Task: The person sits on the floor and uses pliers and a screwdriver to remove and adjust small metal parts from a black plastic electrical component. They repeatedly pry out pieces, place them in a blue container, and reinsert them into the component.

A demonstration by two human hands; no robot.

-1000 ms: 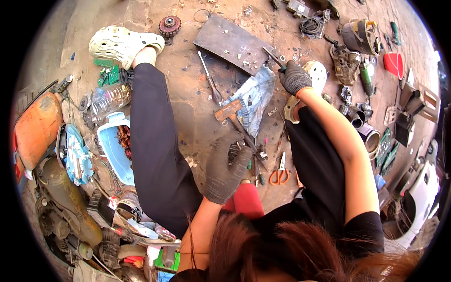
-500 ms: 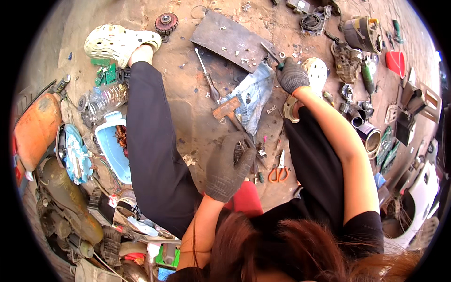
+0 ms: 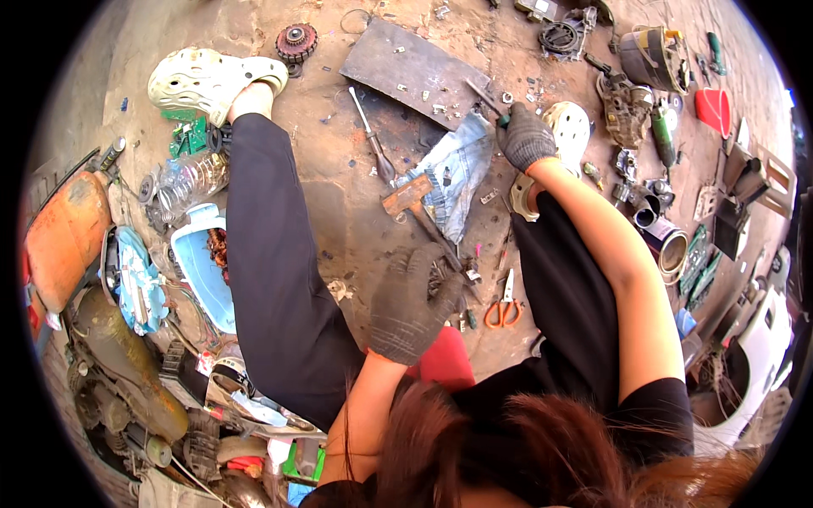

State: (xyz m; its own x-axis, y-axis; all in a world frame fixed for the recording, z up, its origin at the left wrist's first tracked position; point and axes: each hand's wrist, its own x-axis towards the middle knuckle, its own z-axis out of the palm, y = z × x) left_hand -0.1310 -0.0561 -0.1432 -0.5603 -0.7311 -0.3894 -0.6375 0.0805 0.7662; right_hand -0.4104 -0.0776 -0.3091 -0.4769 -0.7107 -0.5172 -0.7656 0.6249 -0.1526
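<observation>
My left hand (image 3: 409,306), in a dark grey work glove, is low in the middle, palm partly turned up. Its thumb and fingers curl round a dark, round, ridged part (image 3: 440,269), slightly blurred and half covered. My right hand (image 3: 527,140), gloved too, is closed round a tool with a green grip and a dark metal shaft (image 3: 483,95); its exact kind is hidden. The shaft points up and left over the edge of a flat metal plate (image 3: 398,72) with small bits on it. A hammer (image 3: 411,199) lies on a denim rag (image 3: 457,173) between my hands.
A screwdriver (image 3: 373,140) lies left of the rag, orange-handled scissors (image 3: 506,305) to the right. By my left leg are a blue basin (image 3: 196,250) and a plastic bottle (image 3: 190,182). A bucket (image 3: 652,63), a red container (image 3: 713,112) and metal parts crowd the right.
My left hand has shifted slightly, its thumb a little to the right, with the round part still in it. The tool in my right hand has tilted slightly left.
</observation>
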